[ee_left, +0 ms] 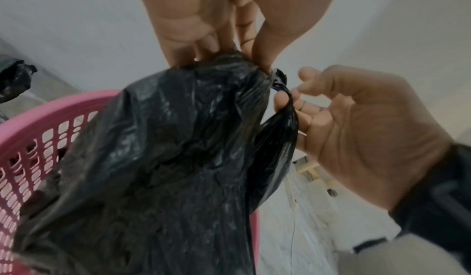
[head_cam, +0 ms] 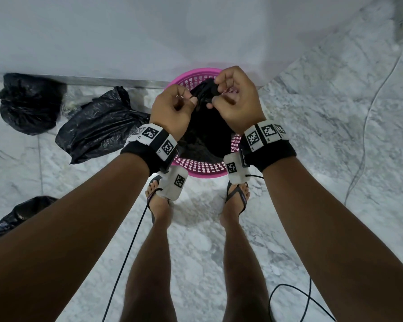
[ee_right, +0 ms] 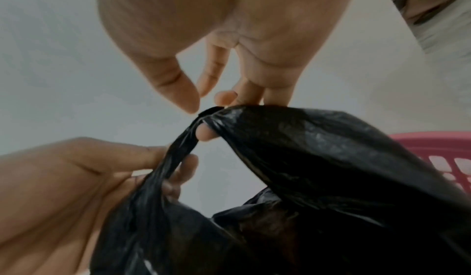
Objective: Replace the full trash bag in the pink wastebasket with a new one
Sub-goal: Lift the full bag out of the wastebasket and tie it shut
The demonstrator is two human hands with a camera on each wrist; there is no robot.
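The pink wastebasket (head_cam: pixel 204 169) stands on the marble floor against the wall, just ahead of my feet. A black trash bag (head_cam: pixel 205 135) rises out of it, with its top gathered between my hands. My left hand (head_cam: pixel 189 101) grips one bunched part of the bag's top (ee_left: pixel 229 64). My right hand (head_cam: pixel 215 94) pinches the other part, and a twisted strand (ee_left: pixel 285 106) of the bag runs across its fingers. In the right wrist view one right fingertip (ee_right: pixel 206 134) pokes under the bag's edge (ee_right: pixel 305 148). The basket's rim (ee_right: pixel 433 140) shows behind. The bag hides what it holds.
A tied black bag (head_cam: pixel 28 103) lies by the wall at far left, a loose flat black bag (head_cam: pixel 102 126) beside the basket, and another black bag (head_cam: pixel 16 214) at the lower left. Cables (head_cam: pixel 361 156) trail over the floor. My sandalled feet (head_cam: pixel 158 203) stand close to the basket.
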